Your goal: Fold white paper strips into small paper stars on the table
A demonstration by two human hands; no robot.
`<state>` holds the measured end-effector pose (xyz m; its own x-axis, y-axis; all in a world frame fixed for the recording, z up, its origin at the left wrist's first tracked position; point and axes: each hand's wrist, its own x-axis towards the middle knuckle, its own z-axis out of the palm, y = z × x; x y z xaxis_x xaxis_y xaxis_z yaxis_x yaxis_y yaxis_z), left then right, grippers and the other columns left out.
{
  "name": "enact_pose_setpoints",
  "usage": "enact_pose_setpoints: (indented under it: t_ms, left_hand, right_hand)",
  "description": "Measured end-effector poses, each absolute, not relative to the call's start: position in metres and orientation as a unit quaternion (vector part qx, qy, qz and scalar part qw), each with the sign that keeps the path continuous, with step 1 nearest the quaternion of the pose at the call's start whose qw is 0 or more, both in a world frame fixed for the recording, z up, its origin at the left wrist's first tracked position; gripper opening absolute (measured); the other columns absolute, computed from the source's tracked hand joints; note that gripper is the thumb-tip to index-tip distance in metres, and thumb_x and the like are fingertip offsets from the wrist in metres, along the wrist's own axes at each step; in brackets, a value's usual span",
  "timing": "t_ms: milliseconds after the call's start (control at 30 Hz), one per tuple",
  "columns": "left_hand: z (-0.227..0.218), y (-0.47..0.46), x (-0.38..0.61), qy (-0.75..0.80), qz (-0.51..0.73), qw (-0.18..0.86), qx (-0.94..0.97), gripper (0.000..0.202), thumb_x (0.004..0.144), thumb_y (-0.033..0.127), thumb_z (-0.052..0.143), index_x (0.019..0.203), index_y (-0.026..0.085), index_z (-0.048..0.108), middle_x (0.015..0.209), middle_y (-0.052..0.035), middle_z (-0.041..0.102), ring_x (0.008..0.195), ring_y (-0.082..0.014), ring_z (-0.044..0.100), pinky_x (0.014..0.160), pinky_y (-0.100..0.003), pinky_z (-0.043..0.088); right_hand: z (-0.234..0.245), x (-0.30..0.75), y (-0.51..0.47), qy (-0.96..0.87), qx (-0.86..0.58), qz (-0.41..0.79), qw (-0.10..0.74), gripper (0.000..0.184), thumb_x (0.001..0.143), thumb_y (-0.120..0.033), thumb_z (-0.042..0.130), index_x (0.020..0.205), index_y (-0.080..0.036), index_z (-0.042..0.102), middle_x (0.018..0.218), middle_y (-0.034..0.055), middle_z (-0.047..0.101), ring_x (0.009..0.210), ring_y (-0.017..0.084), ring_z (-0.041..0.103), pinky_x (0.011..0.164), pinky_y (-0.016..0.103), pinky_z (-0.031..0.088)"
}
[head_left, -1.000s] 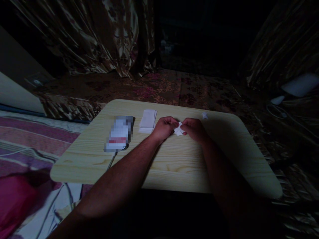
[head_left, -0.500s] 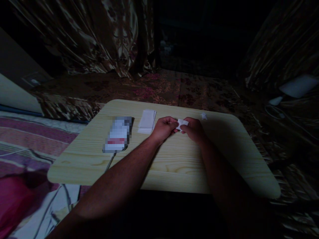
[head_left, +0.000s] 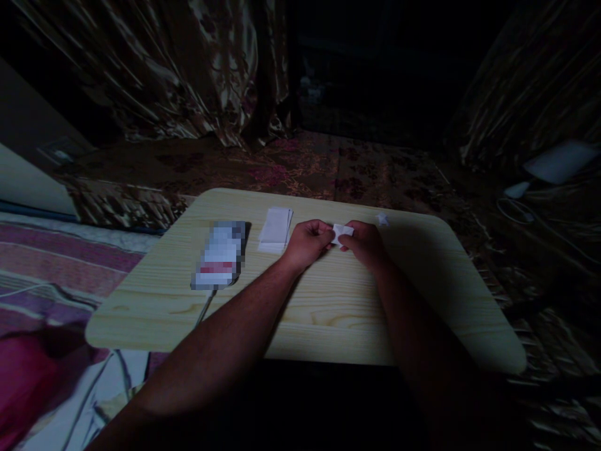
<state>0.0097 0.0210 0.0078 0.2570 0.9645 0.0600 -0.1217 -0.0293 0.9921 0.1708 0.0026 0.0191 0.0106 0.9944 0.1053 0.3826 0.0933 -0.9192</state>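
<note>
Between my two hands is a small folded piece of white paper [head_left: 343,233], held just above the wooden table [head_left: 328,300]. My left hand [head_left: 310,241] pinches its left edge with thumb and fingers. My right hand [head_left: 364,241] grips the right side, its thumb lying across the paper's front. Left of my hands lies a stack of white paper sheets [head_left: 276,227]. A small folded white paper shape [head_left: 382,218] with points sits beyond my right hand, near the far edge.
A blurred-out phone [head_left: 220,254] with a cable [head_left: 205,308] rests on the table's left side. Striped bedding [head_left: 42,257] is at the left. Patterned curtains [head_left: 225,69] hang behind, and a white lamp-like object [head_left: 561,163] stands at the right.
Both hands keep their grip on the folded paper, with barely any movement. The whole view has shifted very slightly.
</note>
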Motion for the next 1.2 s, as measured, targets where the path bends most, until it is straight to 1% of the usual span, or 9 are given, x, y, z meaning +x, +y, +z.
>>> enact_pose_setpoints:
  t_ms: [100,200,433,567,733,900,1100,1200]
  left_hand:
    - [0.0084,0.0211,0.0096,0.395,0.47,0.569,0.547,0.022,0.069,0.034,0.07,0.075,0.014,0.061,0.055,0.0011,0.059,0.045,-0.007,0.048,0.044,-0.019,0.033]
    - [0.0109,0.0199,0.0099,0.397,0.464,0.565,0.555,0.022,0.068,0.033,0.07,0.074,0.014,0.061,0.054,0.0015,0.058,0.045,-0.0071,0.047,0.043,-0.019,0.033]
    - [0.0149,0.0178,0.0104,0.405,0.455,0.565,0.556,0.02,0.067,0.032,0.07,0.074,0.014,0.061,0.053,0.0024,0.057,0.043,-0.0064,0.045,0.043,-0.019,0.032]
    - [0.0134,0.019,0.01,0.405,0.46,0.565,0.553,0.02,0.067,0.031,0.07,0.073,0.014,0.062,0.055,0.0018,0.058,0.045,-0.0071,0.046,0.043,-0.02,0.032]
    - [0.0125,0.0202,0.0093,0.4,0.472,0.561,0.55,0.021,0.067,0.032,0.07,0.071,0.015,0.06,0.053,0.0025,0.056,0.043,-0.0065,0.043,0.042,-0.02,0.03]
    - [0.0117,0.0201,0.0094,0.397,0.472,0.562,0.551,0.021,0.066,0.032,0.07,0.071,0.015,0.059,0.052,0.0027,0.055,0.043,-0.0063,0.042,0.043,-0.02,0.029]
    - [0.01,0.0208,0.0094,0.394,0.48,0.557,0.551,0.02,0.068,0.032,0.07,0.071,0.015,0.059,0.053,0.0026,0.055,0.043,-0.0063,0.042,0.043,-0.02,0.03]
    - [0.0112,0.0202,0.0094,0.396,0.474,0.557,0.555,0.02,0.068,0.031,0.069,0.072,0.015,0.059,0.052,0.0029,0.055,0.043,-0.0064,0.042,0.042,-0.02,0.029]
  right_hand:
    - [0.0203,0.171,0.0029,-0.604,-0.56,0.363,0.435,0.011,0.064,-0.023,0.059,0.073,-0.018,0.06,0.06,-0.0013,0.063,0.056,0.015,0.061,0.049,0.023,0.045]
    - [0.0201,0.1726,0.0034,-0.621,-0.567,0.335,0.426,0.008,0.066,-0.024,0.058,0.071,-0.018,0.06,0.06,-0.0006,0.064,0.057,0.016,0.061,0.048,0.023,0.042]
    - [0.0229,0.1716,0.0003,-0.633,-0.586,0.304,0.404,0.011,0.068,-0.026,0.057,0.074,-0.018,0.062,0.06,0.0005,0.065,0.057,0.016,0.062,0.05,0.023,0.042]
    - [0.025,0.1696,-0.0003,-0.614,-0.58,0.325,0.425,0.01,0.068,-0.025,0.058,0.073,-0.018,0.062,0.058,-0.0001,0.064,0.056,0.017,0.062,0.049,0.023,0.042]
    - [0.0231,0.1698,0.0018,-0.596,-0.564,0.377,0.429,0.01,0.065,-0.024,0.059,0.072,-0.018,0.061,0.058,-0.0004,0.064,0.057,0.017,0.063,0.05,0.024,0.044]
    - [0.0219,0.1697,0.0017,-0.603,-0.574,0.35,0.43,0.008,0.065,-0.023,0.057,0.07,-0.018,0.061,0.055,-0.0008,0.062,0.055,0.016,0.061,0.049,0.023,0.042]
    - [0.0245,0.1681,0.0004,-0.591,-0.569,0.374,0.432,0.01,0.064,-0.024,0.058,0.071,-0.018,0.061,0.058,-0.0003,0.064,0.056,0.016,0.062,0.049,0.023,0.042]
    - [0.0237,0.1685,0.0006,-0.603,-0.578,0.346,0.428,0.009,0.064,-0.024,0.058,0.071,-0.018,0.062,0.057,-0.0003,0.064,0.053,0.015,0.06,0.047,0.022,0.039]
